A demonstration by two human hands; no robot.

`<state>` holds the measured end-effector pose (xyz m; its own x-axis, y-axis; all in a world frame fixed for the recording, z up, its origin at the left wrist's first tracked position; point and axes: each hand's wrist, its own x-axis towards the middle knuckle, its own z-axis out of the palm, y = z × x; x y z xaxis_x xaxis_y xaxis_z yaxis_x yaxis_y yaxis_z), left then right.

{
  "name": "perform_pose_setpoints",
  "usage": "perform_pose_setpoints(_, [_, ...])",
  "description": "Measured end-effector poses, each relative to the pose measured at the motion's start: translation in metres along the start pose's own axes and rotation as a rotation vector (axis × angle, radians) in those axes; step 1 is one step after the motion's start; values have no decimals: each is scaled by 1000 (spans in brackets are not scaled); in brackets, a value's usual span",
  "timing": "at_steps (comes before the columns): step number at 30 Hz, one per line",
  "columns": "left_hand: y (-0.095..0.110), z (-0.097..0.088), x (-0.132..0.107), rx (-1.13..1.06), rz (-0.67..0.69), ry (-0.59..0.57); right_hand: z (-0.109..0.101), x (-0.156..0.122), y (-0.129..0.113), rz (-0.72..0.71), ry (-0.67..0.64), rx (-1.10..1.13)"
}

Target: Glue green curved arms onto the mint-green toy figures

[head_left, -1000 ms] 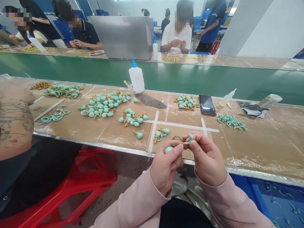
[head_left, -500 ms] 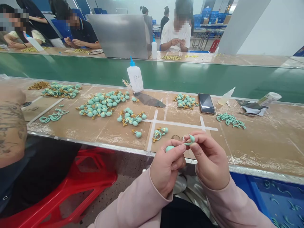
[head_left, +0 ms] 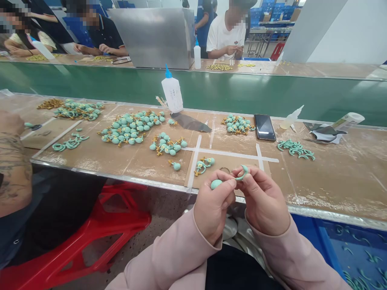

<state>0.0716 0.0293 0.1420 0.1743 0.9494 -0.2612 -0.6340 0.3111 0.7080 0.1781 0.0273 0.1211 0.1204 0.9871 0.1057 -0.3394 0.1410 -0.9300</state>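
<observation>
My left hand (head_left: 214, 201) is closed around a small figure whose round mint-green head (head_left: 215, 184) shows between thumb and fingers; its rest is hidden. Between the thumb and fingers of my right hand (head_left: 266, 197) is a curved mint-green piece (head_left: 242, 173), one end reaching my left fingertips. Whether the two parts touch is hidden by my fingers. Just beyond my hands, a brown ring (head_left: 224, 170) and two assembled figures (head_left: 204, 165) with curved pieces lie on the cardboard. A single figure (head_left: 175, 165) lies farther left.
Piles of figures (head_left: 128, 128) spread across the bench. Curved pieces (head_left: 295, 149) lie at right near a phone (head_left: 265, 127). A white bottle (head_left: 172, 94) stands behind. A blue bin (head_left: 329, 249) is at lower right, a red stool (head_left: 121, 225) at left. A neighbour's tattooed arm (head_left: 15, 173) rests left.
The curved piece has turned slightly in my right fingers, and more of the round head shows in my left hand. The view has tilted down a little.
</observation>
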Motion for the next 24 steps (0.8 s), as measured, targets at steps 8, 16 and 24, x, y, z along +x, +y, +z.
perform_pose_setpoints(8, [-2,-3,2,83,30,46,-3,6,-6,257,41,284])
perform_pose_setpoints(16, [3,-51,5,200,159,221,-18,8,-10,218,116,220])
perform_pose_setpoints(24, [7,-68,-5,399,245,264,-26,8,-9,193,89,177])
